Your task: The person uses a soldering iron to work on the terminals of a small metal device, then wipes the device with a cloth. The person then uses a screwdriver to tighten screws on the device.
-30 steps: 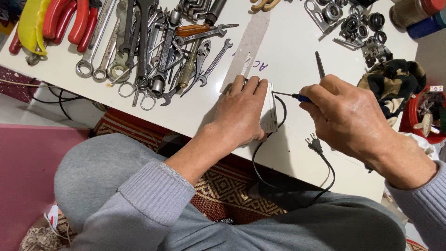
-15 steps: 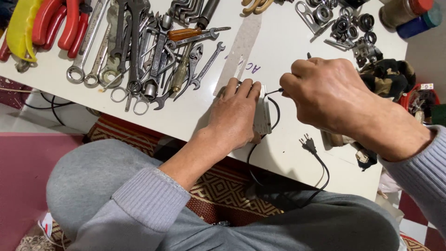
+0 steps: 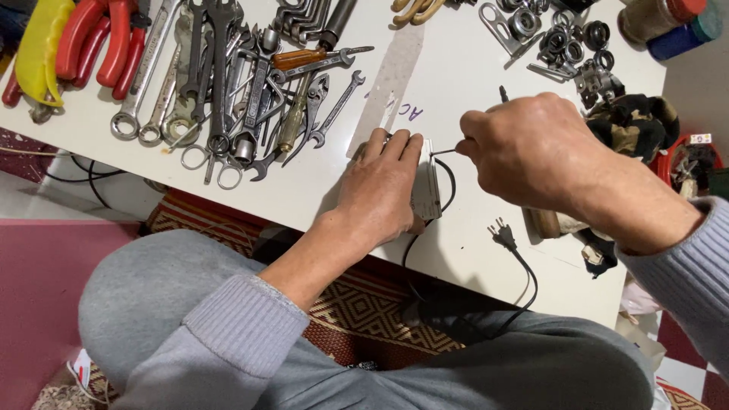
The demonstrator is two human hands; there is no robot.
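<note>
My left hand [image 3: 383, 186] lies flat over a small white adapter box [image 3: 427, 182] on the white table [image 3: 463, 250], gripping it and hiding most of it. My right hand [image 3: 531, 148] is closed around a thin screwdriver [image 3: 444, 151] whose metal tip touches the box's right edge. A black cable runs from the box to a two-pin plug [image 3: 501, 231] lying on the table below my right hand.
Several wrenches and spanners [image 3: 228, 83] lie in a heap at the upper left, next to red and yellow handled pliers [image 3: 76, 45]. Bearings and metal parts [image 3: 569, 38] sit at the upper right. A dark cloth [image 3: 634, 121] lies right of my right hand.
My right hand has moved left and up toward the box, bringing the screwdriver tip onto its edge. My left hand has stayed on the box.
</note>
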